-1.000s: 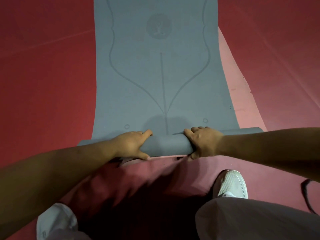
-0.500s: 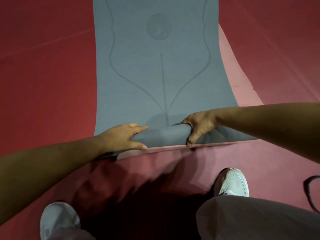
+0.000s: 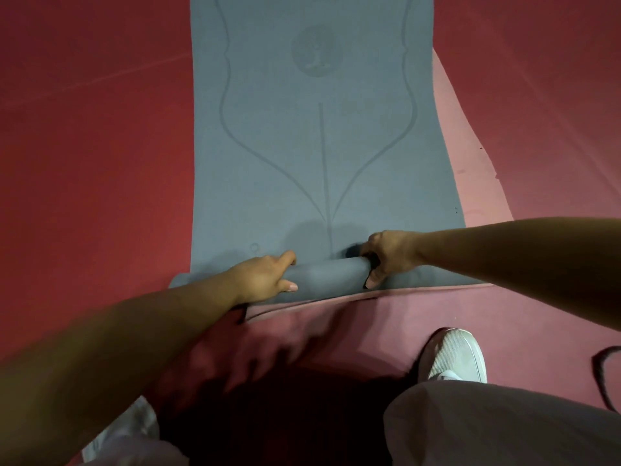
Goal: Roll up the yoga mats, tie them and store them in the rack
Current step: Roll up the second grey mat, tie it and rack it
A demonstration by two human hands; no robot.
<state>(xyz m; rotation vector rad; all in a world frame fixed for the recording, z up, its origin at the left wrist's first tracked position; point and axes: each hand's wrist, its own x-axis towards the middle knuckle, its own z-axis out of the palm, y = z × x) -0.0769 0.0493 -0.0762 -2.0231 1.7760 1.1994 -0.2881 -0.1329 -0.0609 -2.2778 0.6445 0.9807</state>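
Both hands are taking a fresh hold compared with a second ago. The right hand [image 3: 389, 257] is no longer lying flat on top of the roll [image 3: 329, 274]; it is clamping it, fingers curled over the far side and thumb hooking the near side. The left hand [image 3: 265, 277] is cupping it too, forefinger and thumb spread round it. The roll itself is hardly gaining ground and is lying across the near end of the mat [image 3: 319, 146], most of which is stretching flat ahead. Rolling is only starting, I judge, with tying and racking waiting.

Its left end is poking a little past the mat's left edge, so it may be winding crooked. A pink mat [image 3: 470, 169] is showing beneath, along the right and near sides. Red floor [image 3: 84, 163] is lying open on both sides. A shoe [image 3: 453, 356] is standing behind the roll, and a black cord [image 3: 605, 375] is lying beside it, well apart from the roll.
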